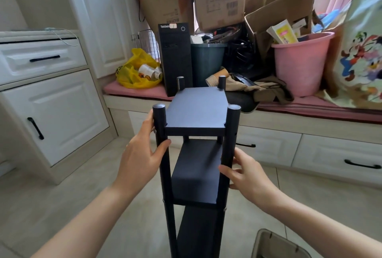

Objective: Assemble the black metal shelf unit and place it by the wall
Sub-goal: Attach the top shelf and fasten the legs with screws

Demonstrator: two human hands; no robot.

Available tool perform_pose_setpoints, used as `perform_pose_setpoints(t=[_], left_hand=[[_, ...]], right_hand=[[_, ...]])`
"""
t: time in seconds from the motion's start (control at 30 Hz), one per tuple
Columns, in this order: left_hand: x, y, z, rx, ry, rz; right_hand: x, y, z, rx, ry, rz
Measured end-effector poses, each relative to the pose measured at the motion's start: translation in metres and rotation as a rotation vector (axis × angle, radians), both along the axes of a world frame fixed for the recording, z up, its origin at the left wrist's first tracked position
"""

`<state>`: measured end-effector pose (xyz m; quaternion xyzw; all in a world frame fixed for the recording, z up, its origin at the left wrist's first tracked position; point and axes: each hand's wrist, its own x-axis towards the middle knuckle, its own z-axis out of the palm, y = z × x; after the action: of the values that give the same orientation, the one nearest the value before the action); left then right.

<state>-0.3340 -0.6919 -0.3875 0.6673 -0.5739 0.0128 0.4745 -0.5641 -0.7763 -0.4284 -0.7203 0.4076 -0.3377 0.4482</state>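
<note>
Left hand (142, 154): wrapped round 9 o'clock post (159, 121).
Right hand (248, 177): fingers curled on 3 o'clock post (232, 125).
Technique: keep shelf unit (196, 109) upright, lift evenly.

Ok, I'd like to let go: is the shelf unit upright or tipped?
Upright: the shelf unit has vertical posts, level shelves; left hand and right hand grip its front posts.

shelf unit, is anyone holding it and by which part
Yes. The left hand grips the shelf unit by its near left post, just under the top shelf; the right hand grips the near right post, a little lower.
</note>
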Motion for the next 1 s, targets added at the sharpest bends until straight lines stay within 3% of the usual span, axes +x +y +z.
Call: perform_pose_setpoints(t=[0.2, 0.53, 0.67, 0.77, 0.87, 1.0], left_hand=[[0.004, 0.004, -0.005, -0.029, 0.116, 0.029], [0.010, 0.027, -0.009, 0.032, 0.147, 0.106], [0.011, 0.031, -0.002, 0.144, 0.117, 0.226], [0.012, 0.032, 0.003, 0.359, 0.075, 0.318], [0.002, 0.032, 0.005, 0.544, 0.262, 0.185], [-0.019, 0.030, -0.001, 0.555, 0.612, -0.150]], right_hand=[[0.004, 0.006, -0.004, -0.016, 0.093, 0.075], [0.006, 0.012, -0.006, 0.025, 0.130, 0.191], [0.007, 0.012, -0.005, 0.014, 0.148, 0.192], [0.005, 0.012, -0.003, 0.009, 0.153, 0.196], [0.003, 0.012, -0.003, 0.008, 0.152, 0.194], [0.000, 0.011, -0.002, 0.009, 0.156, 0.186]])
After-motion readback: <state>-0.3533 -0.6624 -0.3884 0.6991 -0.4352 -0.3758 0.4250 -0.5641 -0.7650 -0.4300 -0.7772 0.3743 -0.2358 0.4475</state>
